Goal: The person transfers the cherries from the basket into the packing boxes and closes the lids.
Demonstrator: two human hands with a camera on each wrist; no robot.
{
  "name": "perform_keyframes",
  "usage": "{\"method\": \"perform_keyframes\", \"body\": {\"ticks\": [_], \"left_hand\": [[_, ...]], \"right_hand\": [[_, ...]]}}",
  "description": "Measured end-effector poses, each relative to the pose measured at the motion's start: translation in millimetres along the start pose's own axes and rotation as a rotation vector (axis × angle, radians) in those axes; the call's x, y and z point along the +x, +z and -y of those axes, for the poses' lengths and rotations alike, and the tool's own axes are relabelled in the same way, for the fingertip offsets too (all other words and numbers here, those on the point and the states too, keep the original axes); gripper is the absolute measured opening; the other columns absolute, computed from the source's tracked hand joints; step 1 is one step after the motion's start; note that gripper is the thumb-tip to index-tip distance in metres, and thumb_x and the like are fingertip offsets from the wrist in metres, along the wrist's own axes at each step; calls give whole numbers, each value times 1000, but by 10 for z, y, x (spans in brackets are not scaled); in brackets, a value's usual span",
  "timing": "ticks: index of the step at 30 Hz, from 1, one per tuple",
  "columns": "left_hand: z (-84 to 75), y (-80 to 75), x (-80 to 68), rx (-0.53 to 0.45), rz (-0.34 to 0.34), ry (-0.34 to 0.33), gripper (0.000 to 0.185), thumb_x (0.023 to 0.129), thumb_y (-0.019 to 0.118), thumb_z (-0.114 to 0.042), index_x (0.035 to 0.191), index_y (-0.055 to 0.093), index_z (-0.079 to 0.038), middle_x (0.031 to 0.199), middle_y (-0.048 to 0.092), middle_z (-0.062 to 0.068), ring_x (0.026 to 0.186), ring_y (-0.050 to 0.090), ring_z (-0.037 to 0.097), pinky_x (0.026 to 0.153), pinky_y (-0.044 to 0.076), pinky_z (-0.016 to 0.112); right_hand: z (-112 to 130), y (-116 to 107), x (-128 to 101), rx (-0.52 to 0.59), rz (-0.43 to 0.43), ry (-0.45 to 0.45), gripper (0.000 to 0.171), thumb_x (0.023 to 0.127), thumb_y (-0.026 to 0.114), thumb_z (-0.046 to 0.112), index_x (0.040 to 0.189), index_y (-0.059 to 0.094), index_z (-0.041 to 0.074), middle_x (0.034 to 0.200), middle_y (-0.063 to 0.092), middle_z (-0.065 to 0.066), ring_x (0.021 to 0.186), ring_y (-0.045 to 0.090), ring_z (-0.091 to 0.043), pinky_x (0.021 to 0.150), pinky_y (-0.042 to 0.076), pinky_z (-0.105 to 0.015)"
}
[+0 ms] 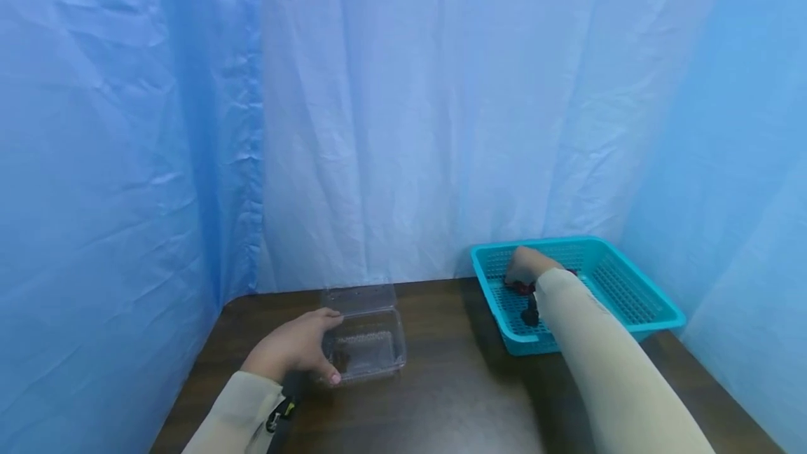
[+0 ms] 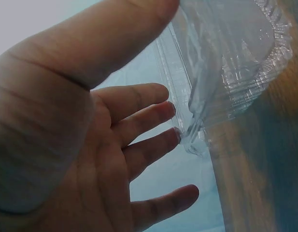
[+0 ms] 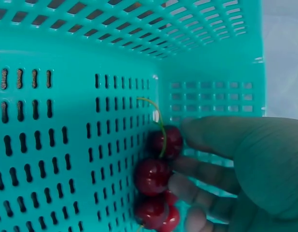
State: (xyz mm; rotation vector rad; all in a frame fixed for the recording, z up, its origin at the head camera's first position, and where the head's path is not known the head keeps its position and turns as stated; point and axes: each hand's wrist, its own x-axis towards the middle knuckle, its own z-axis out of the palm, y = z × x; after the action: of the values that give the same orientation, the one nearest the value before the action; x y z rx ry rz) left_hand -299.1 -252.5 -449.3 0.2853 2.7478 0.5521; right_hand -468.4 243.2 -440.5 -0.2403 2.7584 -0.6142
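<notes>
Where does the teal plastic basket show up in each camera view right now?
Head view: the teal perforated plastic basket sits at the right on the dark wooden table, with the right hand reaching into it.
Left wrist view: not in it.
Right wrist view: its slotted wall fills the picture.
Shared landmark: the dark red cherries at the right hand's fingers.
</notes>
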Motion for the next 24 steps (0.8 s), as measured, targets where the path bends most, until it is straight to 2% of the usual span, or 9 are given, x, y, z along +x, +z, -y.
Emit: {"method": "perform_keyframes", "body": {"ticks": [7, 13, 18, 24], "left_hand": [[-114, -10, 43, 30, -4, -11, 122, 65, 112, -40, 170, 54, -15, 177, 50, 11, 163, 48, 45, 122, 51, 72], [-122, -8, 68, 51, -11, -16, 123, 62, 113, -39, 168, 56, -13, 175, 51, 13, 163, 48, 46, 122, 51, 72], [-100, 11, 72, 57, -3, -51, 127, 60, 114, -41, 170, 55, -16, 177, 49, 13, 162, 48, 46, 120, 52, 72], [-115, 22, 66, 80, -22, -64, 127, 58, 114, -40, 169, 56, -14, 175, 50, 15, 160, 51, 48, 119, 52, 73]], "right_hand": [[-108, 41, 29, -27, -7, 11, 36, 110, 71, 10, 75, 64, 12, 69, 50, 0, 65, 49, -18, 62, 46, -33], [-50, 46, 11, -53, -20, 28, 49, 110, 71, 9, 67, 50, 19, 68, 44, 1, 64, 46, -18, 64, 47, -34], [12, 64, -9, -89, -13, 8, 53, 101, 67, -1, 63, 39, 23, 68, 36, 2, 64, 38, -18, 61, 40, -33], [41, 100, -30, -87, -4, 48, 49, 98, 72, 1, 65, 41, 22, 71, 38, 0, 66, 41, -20, 62, 42, -33]]}}
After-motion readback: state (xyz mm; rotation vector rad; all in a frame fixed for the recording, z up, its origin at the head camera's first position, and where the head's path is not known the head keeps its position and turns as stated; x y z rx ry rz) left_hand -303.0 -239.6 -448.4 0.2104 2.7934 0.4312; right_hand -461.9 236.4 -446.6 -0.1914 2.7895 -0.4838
